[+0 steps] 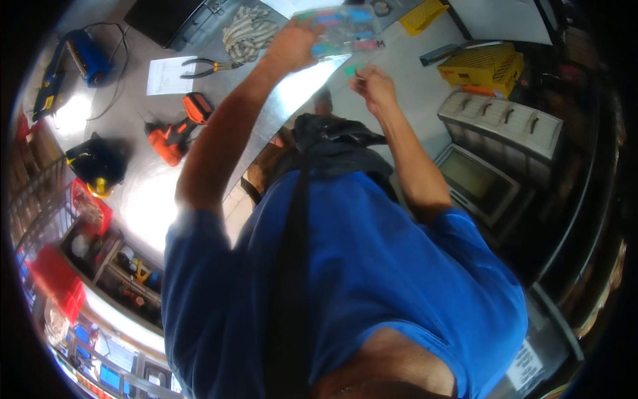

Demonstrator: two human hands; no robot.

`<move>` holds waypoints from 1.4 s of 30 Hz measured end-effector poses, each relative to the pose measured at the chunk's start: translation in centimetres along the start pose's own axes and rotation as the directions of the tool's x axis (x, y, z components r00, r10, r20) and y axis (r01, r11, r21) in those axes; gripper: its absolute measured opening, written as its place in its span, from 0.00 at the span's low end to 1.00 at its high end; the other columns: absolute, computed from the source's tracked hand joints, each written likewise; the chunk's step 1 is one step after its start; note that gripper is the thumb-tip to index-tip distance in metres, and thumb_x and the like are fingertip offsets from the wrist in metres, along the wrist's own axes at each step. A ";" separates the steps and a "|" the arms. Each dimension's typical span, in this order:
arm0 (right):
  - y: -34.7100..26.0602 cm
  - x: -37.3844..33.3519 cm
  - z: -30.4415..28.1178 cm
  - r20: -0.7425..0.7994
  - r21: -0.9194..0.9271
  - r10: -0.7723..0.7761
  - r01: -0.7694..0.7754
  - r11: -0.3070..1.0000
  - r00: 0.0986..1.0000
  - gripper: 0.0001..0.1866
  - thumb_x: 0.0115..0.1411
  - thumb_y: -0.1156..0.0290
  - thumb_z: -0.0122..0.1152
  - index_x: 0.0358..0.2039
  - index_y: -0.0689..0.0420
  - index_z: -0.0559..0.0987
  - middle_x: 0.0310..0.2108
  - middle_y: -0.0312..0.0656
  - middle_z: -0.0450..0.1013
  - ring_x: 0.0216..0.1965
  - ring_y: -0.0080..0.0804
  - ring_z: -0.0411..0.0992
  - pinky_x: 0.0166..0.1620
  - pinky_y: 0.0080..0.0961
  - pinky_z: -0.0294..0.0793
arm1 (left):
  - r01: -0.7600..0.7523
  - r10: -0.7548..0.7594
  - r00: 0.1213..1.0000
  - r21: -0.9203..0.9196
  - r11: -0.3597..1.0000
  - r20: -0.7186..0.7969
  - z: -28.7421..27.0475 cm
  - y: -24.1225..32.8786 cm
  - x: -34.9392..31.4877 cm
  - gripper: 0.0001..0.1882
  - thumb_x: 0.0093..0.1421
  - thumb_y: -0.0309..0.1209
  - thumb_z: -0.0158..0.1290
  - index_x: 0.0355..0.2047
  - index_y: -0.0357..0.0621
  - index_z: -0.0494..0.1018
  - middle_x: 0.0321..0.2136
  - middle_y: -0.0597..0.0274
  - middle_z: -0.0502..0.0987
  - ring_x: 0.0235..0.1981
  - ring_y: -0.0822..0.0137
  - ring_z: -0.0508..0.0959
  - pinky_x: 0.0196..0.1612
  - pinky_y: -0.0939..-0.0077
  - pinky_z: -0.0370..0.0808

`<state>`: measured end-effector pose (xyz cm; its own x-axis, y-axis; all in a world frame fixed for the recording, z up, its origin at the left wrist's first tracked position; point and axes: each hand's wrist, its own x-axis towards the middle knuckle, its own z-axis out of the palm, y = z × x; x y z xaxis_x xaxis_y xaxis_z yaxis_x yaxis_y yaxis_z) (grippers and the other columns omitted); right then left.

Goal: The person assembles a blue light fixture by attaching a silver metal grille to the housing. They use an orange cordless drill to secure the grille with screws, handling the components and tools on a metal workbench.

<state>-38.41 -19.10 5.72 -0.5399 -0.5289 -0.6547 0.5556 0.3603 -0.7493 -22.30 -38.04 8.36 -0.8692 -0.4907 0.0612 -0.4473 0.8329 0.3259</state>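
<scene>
My left hand (pixel 297 46) grips the near left side of a clear plastic case (pixel 345 30), fingers closed on its edge. Small blue, green and pink pieces show through the case; what they are is too blurred to tell. Right of it and nearer to me, my right hand (pixel 376 88) is raised with thumb and fingers pinched on a small green piece (pixel 352 69). That piece is apart from the case. Beside my left forearm, an orange and black cordless drill (pixel 178 130) lies on the metal table (pixel 136 113).
Pliers (pixel 209 67) lie on a white paper (pixel 166 81), with a bundle of whitish cord or cloth (pixel 249 33) behind. A blue tool (pixel 90 58) with a cable is at far left. To the right stand a yellow crate (pixel 488 66) and a pale drawer box (pixel 502 123).
</scene>
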 end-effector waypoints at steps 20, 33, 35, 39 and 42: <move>-11.4 7.4 3.5 0.444 0.200 0.044 -0.147 0.969 0.895 0.14 0.70 0.63 0.59 0.39 0.64 0.79 0.33 0.48 0.81 0.35 0.36 0.81 0.42 0.35 0.84 | 0.743 -0.748 0.662 -0.173 0.646 0.050 1.8 -3.7 -10.2 0.18 0.58 0.45 0.64 0.31 0.40 0.80 0.28 0.52 0.84 0.35 0.50 0.85 0.43 0.58 0.80; -11.9 9.9 3.2 0.599 0.162 0.168 -0.324 0.932 0.783 0.15 0.68 0.59 0.62 0.42 0.60 0.79 0.37 0.48 0.81 0.38 0.42 0.81 0.43 0.39 0.83 | 0.313 -0.552 0.767 -0.559 0.767 -0.327 5.1 7.2 -1.7 0.07 0.60 0.31 0.64 0.38 0.46 0.82 0.37 0.55 0.83 0.38 0.55 0.84 0.42 0.64 0.81; -12.1 9.5 3.0 0.565 0.155 0.109 -0.235 0.959 0.818 0.13 0.70 0.64 0.60 0.37 0.63 0.80 0.32 0.48 0.82 0.32 0.36 0.82 0.42 0.36 0.85 | 0.249 -0.387 0.829 -0.355 0.901 -0.403 6.2 7.6 0.9 0.08 0.58 0.32 0.66 0.38 0.46 0.82 0.38 0.58 0.83 0.39 0.55 0.83 0.43 0.63 0.81; -12.9 8.7 1.7 0.656 0.094 0.235 -0.387 0.917 0.717 0.13 0.70 0.63 0.60 0.40 0.63 0.79 0.35 0.47 0.81 0.35 0.36 0.81 0.43 0.34 0.84 | 0.139 -0.301 0.792 -0.323 0.936 -0.531 7.4 7.5 0.1 0.08 0.59 0.29 0.64 0.38 0.45 0.81 0.41 0.55 0.81 0.43 0.54 0.81 0.47 0.61 0.79; -11.9 7.9 0.5 0.613 0.022 0.290 -0.382 0.924 0.735 0.14 0.70 0.62 0.61 0.40 0.63 0.79 0.38 0.48 0.81 0.34 0.36 0.81 0.43 0.34 0.84 | 0.347 -0.629 0.637 -0.563 0.750 -0.446 6.9 7.8 -4.1 0.08 0.60 0.26 0.62 0.40 0.44 0.81 0.41 0.54 0.80 0.43 0.55 0.81 0.47 0.65 0.78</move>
<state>-49.02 -27.93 9.53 0.1513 -0.7554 -0.6375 0.7338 0.5180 -0.4396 -23.72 -27.72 4.11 -0.1784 -0.9504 0.2547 -0.5184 0.3107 0.7967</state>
